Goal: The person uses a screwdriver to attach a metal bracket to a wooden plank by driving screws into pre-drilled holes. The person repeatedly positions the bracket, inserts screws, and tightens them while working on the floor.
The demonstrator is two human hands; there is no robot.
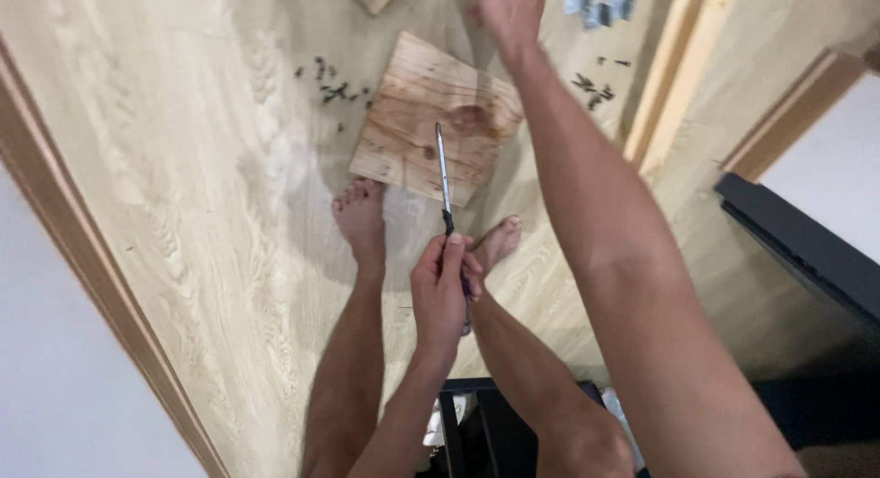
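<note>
While the left hand (442, 290) grips a screwdriver (445, 180) above the board (412, 120), the right hand (509, 10) reaches far past it; its grip cannot be told.

The right hand (506, 6) is cut off by the top edge.

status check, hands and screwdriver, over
Left hand shut on screwdriver, shaft pointing at wood board. Right hand reaching out toward screws, grip unclear. Loose screws left of board.
</note>
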